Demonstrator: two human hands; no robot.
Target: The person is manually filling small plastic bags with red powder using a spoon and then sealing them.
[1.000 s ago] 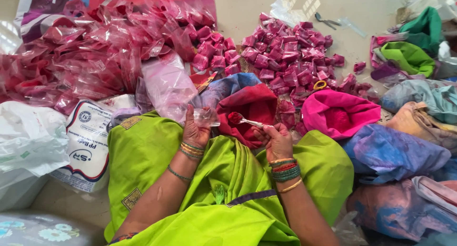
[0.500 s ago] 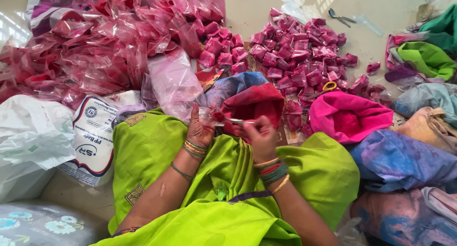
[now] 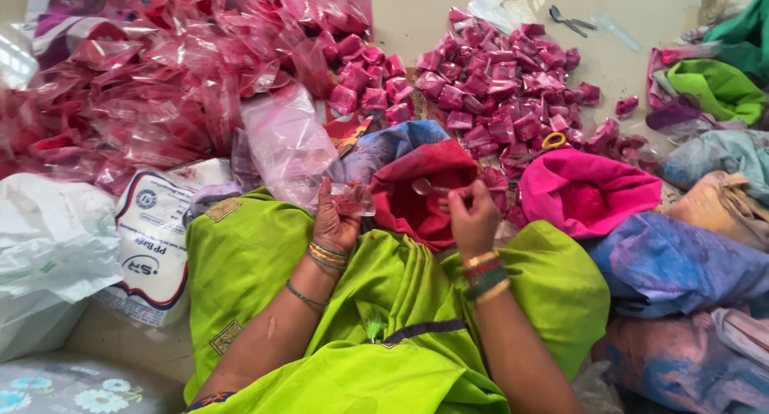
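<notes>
Left hand (image 3: 335, 222) pinches a small clear packet (image 3: 352, 199) with pink powder, fingers closed on it, above the green lap cloth (image 3: 264, 270). Right hand (image 3: 473, 216) grips a spoon (image 3: 432, 189), bowl over the open red powder bag (image 3: 416, 193); spoon load possibly empty, blurred. Filled pink packets (image 3: 505, 85) piled beyond; pink bag (image 3: 585, 193) beside it.
</notes>
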